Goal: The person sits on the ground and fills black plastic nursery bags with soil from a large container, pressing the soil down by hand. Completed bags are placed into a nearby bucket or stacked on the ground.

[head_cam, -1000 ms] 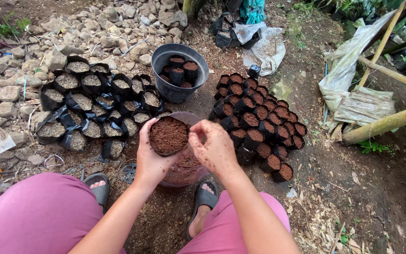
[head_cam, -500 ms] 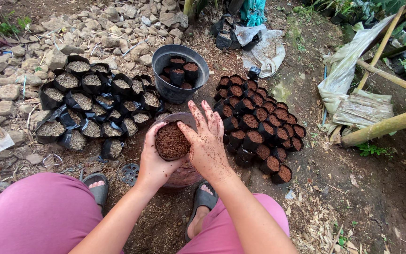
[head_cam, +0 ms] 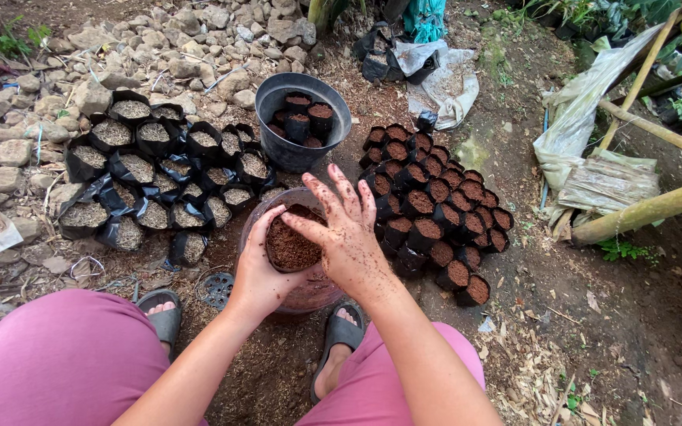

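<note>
The left hand (head_cam: 260,272) is clenched around a small black grow bag (head_cam: 290,246) filled with brown soil, gripping it from the left side and holding it upright above a clear plastic bowl (head_cam: 309,290). The right hand (head_cam: 346,237) is released: its fingers are spread flat, palm down, resting on the right part of the soil surface, and it is speckled with soil. The bowl sits on the ground between the person's two sandalled feet, and contains reddish-brown soil. To the left, a cluster of black bags with pale grey filling (head_cam: 155,185) lies on the ground, several of them tilted. To the right, a tight block of black bags with dark brown soil (head_cam: 436,209) stands upright. Farther away, just beyond the bowl, a grey plastic bucket (head_cam: 278,99) holds a few more filled bags. Stones (head_cam: 120,47) cover the far left ground. A white sack (head_cam: 444,75) lies at the far centre, and bamboo poles (head_cam: 649,209) with plastic sheeting lie at the right. The person's pink-clad knees occupy the near edge.
</note>
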